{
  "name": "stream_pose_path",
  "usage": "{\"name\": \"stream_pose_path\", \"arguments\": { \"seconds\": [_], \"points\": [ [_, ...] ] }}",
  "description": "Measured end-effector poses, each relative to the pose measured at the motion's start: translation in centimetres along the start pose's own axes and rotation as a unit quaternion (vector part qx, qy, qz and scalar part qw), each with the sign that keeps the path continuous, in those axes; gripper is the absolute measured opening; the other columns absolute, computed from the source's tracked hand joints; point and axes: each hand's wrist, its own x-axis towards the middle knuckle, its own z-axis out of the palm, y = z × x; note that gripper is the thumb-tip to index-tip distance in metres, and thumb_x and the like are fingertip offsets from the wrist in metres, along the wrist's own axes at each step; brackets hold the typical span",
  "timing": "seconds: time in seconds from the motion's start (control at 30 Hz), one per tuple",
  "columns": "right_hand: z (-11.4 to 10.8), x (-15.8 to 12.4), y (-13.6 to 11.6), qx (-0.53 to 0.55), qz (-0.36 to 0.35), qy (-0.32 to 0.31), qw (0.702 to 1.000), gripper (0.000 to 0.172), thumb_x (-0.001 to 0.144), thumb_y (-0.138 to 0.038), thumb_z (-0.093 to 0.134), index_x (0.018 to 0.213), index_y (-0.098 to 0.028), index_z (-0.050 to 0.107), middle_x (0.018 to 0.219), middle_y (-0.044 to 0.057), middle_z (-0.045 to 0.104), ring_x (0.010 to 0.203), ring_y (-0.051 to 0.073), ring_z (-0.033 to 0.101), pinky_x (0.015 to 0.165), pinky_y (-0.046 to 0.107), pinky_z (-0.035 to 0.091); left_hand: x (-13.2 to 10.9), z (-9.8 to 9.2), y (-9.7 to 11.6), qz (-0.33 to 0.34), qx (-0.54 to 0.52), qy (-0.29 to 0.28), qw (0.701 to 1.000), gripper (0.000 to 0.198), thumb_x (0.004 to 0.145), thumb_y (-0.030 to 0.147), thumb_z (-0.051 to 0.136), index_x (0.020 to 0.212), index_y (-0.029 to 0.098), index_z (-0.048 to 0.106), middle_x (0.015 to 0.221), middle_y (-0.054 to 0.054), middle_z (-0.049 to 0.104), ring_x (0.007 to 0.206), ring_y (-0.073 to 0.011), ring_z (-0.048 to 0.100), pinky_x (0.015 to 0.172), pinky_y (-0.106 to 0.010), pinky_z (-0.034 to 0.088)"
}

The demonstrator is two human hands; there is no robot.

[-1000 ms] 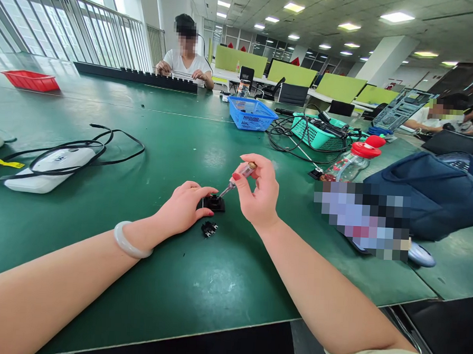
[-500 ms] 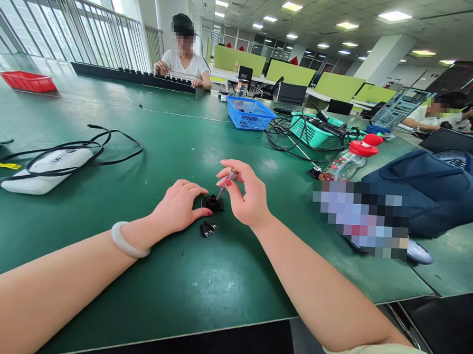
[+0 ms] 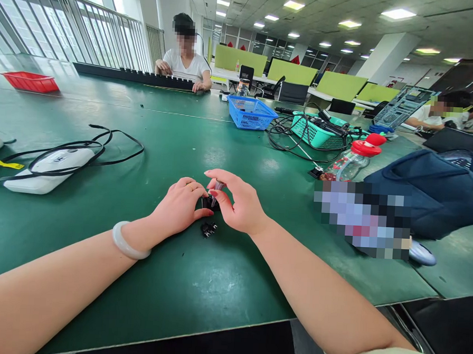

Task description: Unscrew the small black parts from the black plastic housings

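My left hand (image 3: 179,204) rests on the green table, its thumb and fingers closed about the left side of a small black plastic part (image 3: 205,203). Between the thumb and fingers of my right hand (image 3: 241,204) is a small screwdriver (image 3: 219,185) with a see-through, purplish handle. It stands nearly upright over the black part; its tip is hidden behind my fingers. Just nearer to me lies a little cluster of black pieces with silvery ends (image 3: 209,229), which neither hand touches.
A white device (image 3: 48,172) with a black strap lies at left. Farther off are a red tray (image 3: 30,83), a blue basket (image 3: 251,117) and a green basket (image 3: 320,133) with cables. A bottle (image 3: 352,159) and dark blue bag (image 3: 429,192) stand right. Across sits a person (image 3: 187,61).
My right hand has moved left and slightly down, bringing the screwdriver more upright over the black part. My left hand has stayed in place.
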Motion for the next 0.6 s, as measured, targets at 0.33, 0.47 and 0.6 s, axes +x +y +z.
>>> {"name": "stream_pose_path", "arguments": {
  "seconds": [0.33,0.47,0.6],
  "points": [
    [0.08,-0.23,-0.10,0.052,-0.010,0.046,0.998,0.040,0.094,-0.008,0.044,0.127,-0.028,0.055,0.106,0.002,0.072,0.088,0.013,0.068,0.085,0.032,0.058,-0.03,-0.57,0.54,-0.012,0.019,-0.020,1.000,0.038,0.086,0.047,0.068,0.113,0.020,0.066,0.127,-0.012,0.066,0.132,-0.0353,0.045,0.108,-0.056,0.044],
    [0.11,-0.16,-0.08,0.036,0.007,0.017,0.999,0.037,0.094,-0.011,0.045,0.126,-0.027,0.055,0.107,0.003,0.072,0.087,0.014,0.068,0.085,0.034,0.058,-0.02,-0.48,0.50,-0.009,0.016,-0.014,1.000,0.038,0.086,0.045,0.069,0.113,0.019,0.066,0.127,-0.013,0.066,0.132,-0.0357,0.046,0.109,-0.057,0.043],
    [0.13,0.23,-0.01,0.034,0.031,-0.006,0.999,0.031,0.093,-0.014,0.049,0.120,-0.027,0.057,0.099,0.001,0.071,0.082,0.014,0.066,0.084,0.035,0.057,-0.01,-0.34,0.35,-0.005,0.016,-0.008,1.000,0.039,0.086,0.048,0.068,0.111,0.019,0.066,0.126,-0.013,0.066,0.132,-0.0357,0.046,0.108,-0.057,0.044]
  ]
}}
